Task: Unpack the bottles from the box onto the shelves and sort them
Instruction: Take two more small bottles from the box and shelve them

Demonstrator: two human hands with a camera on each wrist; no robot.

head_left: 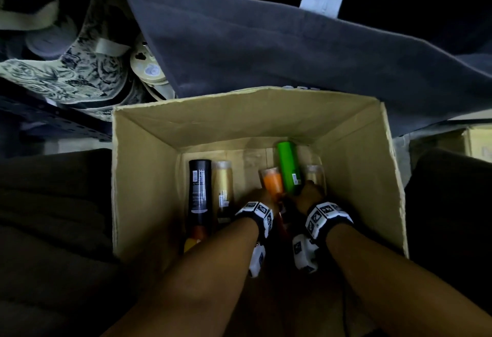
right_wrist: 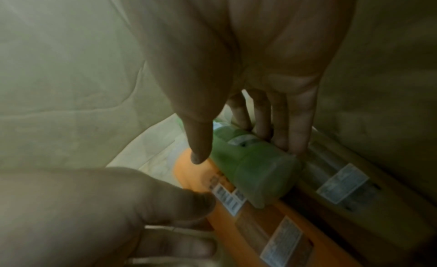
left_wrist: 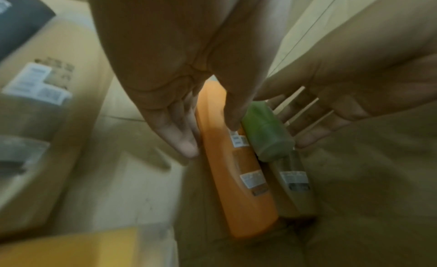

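Note:
An open cardboard box [head_left: 149, 176] holds several bottles lying flat. A black bottle [head_left: 200, 190] and a gold bottle [head_left: 223, 190] lie at the left. An orange bottle [head_left: 272, 180] [left_wrist: 236, 187] lies in the middle. A green bottle [head_left: 288, 167] [right_wrist: 255, 170] rests on top of it and a pale clear bottle [head_left: 315, 176] [right_wrist: 343, 183]. My left hand [head_left: 262, 194] [left_wrist: 210, 138] straddles the orange bottle, fingers straight, thumb touching its label. My right hand [head_left: 308, 190] [right_wrist: 244, 151] spans the green bottle's cap end, fingers touching its far side and thumb held just off it.
A dark grey cloth [head_left: 266, 43] hangs over the far side of the box. Patterned fabric [head_left: 53, 80] and pale straps lie at the far left. Dark cushions flank the box on both sides. Another carton [head_left: 452, 142] shows at the right.

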